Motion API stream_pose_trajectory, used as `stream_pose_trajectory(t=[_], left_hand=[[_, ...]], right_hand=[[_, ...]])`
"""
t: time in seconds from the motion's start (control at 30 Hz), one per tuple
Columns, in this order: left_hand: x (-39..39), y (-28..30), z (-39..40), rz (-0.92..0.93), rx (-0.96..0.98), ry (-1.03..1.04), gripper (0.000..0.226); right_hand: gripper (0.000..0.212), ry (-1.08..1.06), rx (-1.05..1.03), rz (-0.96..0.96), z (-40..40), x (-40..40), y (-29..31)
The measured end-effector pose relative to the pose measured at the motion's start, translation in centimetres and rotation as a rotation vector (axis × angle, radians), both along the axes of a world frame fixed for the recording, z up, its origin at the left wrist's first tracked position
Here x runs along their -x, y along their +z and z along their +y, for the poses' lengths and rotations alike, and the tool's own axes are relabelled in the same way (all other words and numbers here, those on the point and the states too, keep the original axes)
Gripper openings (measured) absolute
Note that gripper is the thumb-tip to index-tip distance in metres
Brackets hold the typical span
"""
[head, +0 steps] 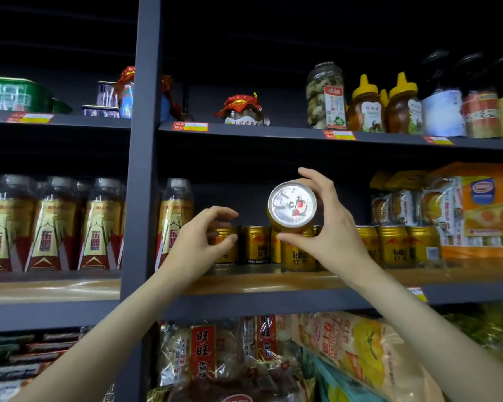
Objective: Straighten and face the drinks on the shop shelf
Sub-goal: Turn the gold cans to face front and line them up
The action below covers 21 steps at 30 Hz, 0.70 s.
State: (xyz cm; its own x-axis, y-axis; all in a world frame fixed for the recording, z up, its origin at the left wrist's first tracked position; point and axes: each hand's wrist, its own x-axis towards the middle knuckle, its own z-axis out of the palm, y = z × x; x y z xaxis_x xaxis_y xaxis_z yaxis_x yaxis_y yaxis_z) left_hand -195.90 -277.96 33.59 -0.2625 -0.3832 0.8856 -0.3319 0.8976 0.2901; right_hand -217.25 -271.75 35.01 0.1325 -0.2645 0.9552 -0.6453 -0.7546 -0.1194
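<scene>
I've got the right hand point(328, 227) up at the middle shelf point(273, 281), thumb under and fingers over a gold can point(292, 205), which it grips tipped on its side w/ the silver top facing me, lifted above the row of gold cans point(395, 246) that stand upright along the shelf. Left hand point(199, 242) sits just left of it, fingers loosely curled w/ thumb and fingertips near each other, holding nothing; it partly hides the leftmost can point(225, 248) and I can't tell if it touches it. Next can point(256, 245) shows its label side-on. Left of the cans, past a gap, one tall bottle point(174, 221) w/ gold and red label, then the dark upright post point(141, 158), then more of the same bottles point(50, 224) in the far-left bay. Right of the cans, an orange carton point(485, 204) and wrapped cakes point(401, 204) crowd in tight against the last can. Shelf above carries a red-cloth-topped jar point(243, 110), a pickle jar point(325, 97), honey bottles point(398, 105) and dark sauce bottles point(476, 97). Below, snack bags point(204, 355) and a yellow-print bag point(363, 352).
</scene>
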Motion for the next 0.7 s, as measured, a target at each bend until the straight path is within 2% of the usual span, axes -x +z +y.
stream_pose_trajectory(t=[0.1,0.17,0.23,0.33,0.43,0.5,0.6,0.7], left_hand=[[0.0,0.1,0.4,-0.037,-0.017,-0.049,0.039],[0.3,0.2,1.1,-0.054,-0.048,-0.12,0.042],[0.6,0.2,1.8,-0.092,-0.05,-0.161,0.05],[0.7,0.3,2.3,-0.133,-0.022,-0.173,0.06],[0.1,0.6,2.2,-0.151,-0.005,-0.157,0.059],[-0.7,0.8,1.8,-0.172,0.014,-0.104,0.05],[-2.1,0.8,1.0,-0.128,0.024,0.055,0.037],[-2.3,0.9,0.4,-0.065,-0.019,0.183,0.036]], right_hand=[[0.07,0.212,-0.199,-0.248,0.1,-0.3,0.5],[0.053,0.378,-0.453,-0.521,-0.4,-0.7,0.8],[0.047,0.523,-0.681,-0.752,-1.0,-1.2,1.2],[0.039,0.62,-0.839,-0.909,-1.7,-1.4,1.8],[0.037,0.636,-0.851,-0.886,-2.4,-1.5,2.0],[0.046,0.586,-0.797,-0.806,-3.0,-1.6,2.2],[0.044,0.263,-0.639,-0.458,-3.7,-2.2,2.6],[0.047,-0.087,-0.58,-0.135,-4.9,-3.9,2.1]])
